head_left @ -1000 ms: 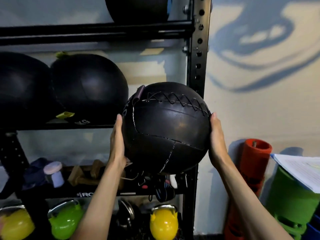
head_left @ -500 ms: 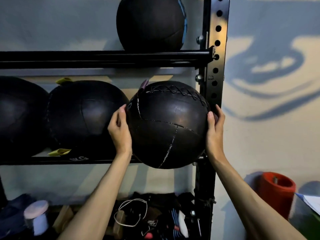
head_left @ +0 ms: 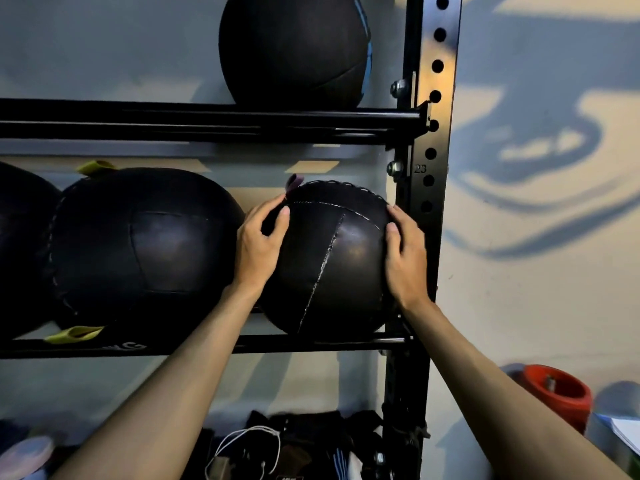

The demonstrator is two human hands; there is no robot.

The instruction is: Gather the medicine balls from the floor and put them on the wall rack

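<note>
Ball (head_left: 332,265) now sits on the middle shelf (head_left: 311,341), right end, between the next ball (head_left: 145,244) and the upright (head_left: 433,150); 0.5 s ago it was held out in front of the shelf. Left hand (head_left: 258,244) and right hand (head_left: 405,258) cup its sides, fingers curved round it, arms extended.

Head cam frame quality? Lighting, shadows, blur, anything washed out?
Head view: dim, uneven light; the medicine ball shows only a soft sheen, and its stitching is readable. Head view: broad soft shadows sprawl across the wall right of the rack upright. Head view: the clutter along the bottom edge is smeared; nothing looks blown out.
</note>
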